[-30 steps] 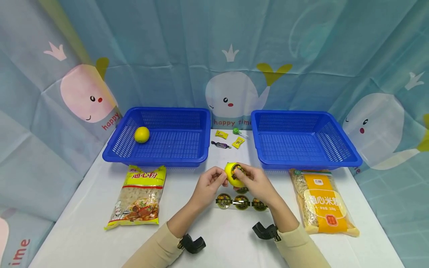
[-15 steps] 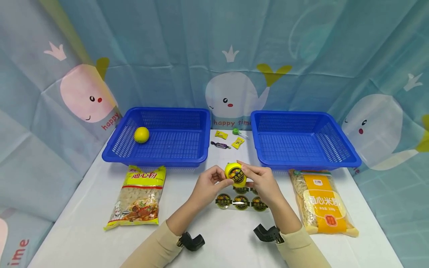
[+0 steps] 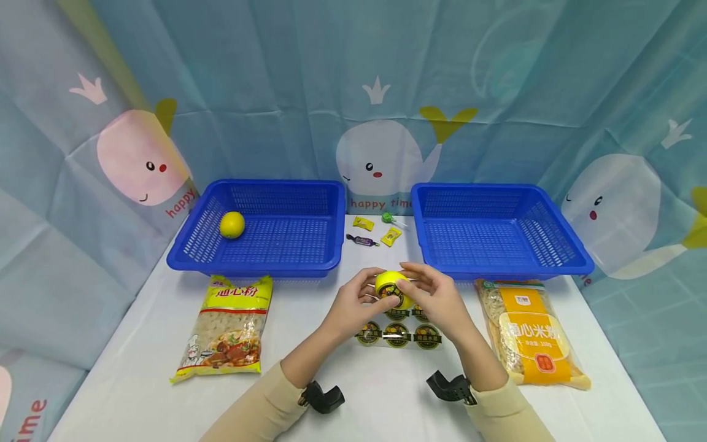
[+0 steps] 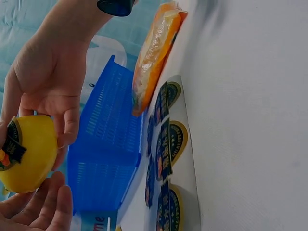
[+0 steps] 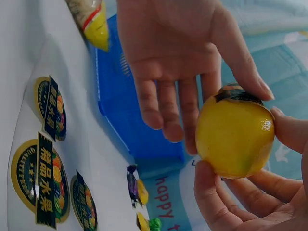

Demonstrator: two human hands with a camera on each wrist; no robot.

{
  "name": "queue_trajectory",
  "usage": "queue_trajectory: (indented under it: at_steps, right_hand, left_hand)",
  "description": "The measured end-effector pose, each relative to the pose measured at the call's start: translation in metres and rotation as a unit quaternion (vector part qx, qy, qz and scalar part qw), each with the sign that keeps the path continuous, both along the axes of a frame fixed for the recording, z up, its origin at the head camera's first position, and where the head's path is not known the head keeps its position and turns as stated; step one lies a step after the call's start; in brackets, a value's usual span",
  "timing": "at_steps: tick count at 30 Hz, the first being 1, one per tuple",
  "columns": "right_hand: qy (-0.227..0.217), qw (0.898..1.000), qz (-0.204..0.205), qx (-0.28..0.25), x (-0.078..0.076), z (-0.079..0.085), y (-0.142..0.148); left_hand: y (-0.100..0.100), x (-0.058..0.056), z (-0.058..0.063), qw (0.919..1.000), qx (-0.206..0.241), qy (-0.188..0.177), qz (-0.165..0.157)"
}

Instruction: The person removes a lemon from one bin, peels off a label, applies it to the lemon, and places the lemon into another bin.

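Both hands hold a yellow lemon (image 3: 391, 281) over the middle of the table. A round black-and-gold fruit sticker (image 4: 13, 144) sits on the lemon's side. My left hand (image 3: 356, 304) has its thumb at the sticker and its index finger along the fruit, the other fingers extended. My right hand (image 3: 440, 298) grips the lemon between thumb and fingers; the right wrist view shows its fingertips against the skin. Just below lies a clear sheet of several matching stickers (image 3: 396, 334), its upper part hidden by the hands and lemon.
A blue basket (image 3: 254, 267) at the back left holds another lemon (image 3: 232, 225); a second blue basket (image 3: 508, 270) stands at the back right. Candies (image 3: 363, 240) and a green lollipop (image 3: 388, 217) lie between. Pasta bags flank the hands, yellow (image 3: 226, 325) left and orange (image 3: 536, 334) right.
The lemon has turned in the fingers and shifted slightly right. My right thumb lifted off the sticker's middle, then came back toward it; my left fingers have spread around the lemon.
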State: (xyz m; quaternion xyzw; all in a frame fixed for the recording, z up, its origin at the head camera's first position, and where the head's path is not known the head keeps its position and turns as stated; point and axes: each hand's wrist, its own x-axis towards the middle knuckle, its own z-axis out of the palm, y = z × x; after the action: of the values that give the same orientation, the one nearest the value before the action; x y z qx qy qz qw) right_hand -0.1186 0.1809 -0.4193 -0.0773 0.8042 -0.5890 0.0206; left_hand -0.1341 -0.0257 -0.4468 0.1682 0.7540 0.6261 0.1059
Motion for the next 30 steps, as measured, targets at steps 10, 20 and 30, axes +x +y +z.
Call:
queue_trajectory:
  at_steps: [10, 20, 30]
  right_hand:
    - [0.041, 0.996, -0.061, 0.051, -0.012, 0.024, 0.044]
    - [-0.004, 0.97, -0.155, 0.187, -0.019, 0.05, 0.147]
    - [-0.038, 0.951, -0.234, 0.2, -0.02, 0.04, 0.219]
  left_hand:
    - [0.007, 0.0, 0.004, 0.9987, 0.04, -0.03, 0.003]
    - [0.005, -0.002, 0.003, 0.9987, 0.031, -0.038, 0.016]
    - [0.009, -0.004, 0.007, 0.9988, 0.011, -0.048, 0.005]
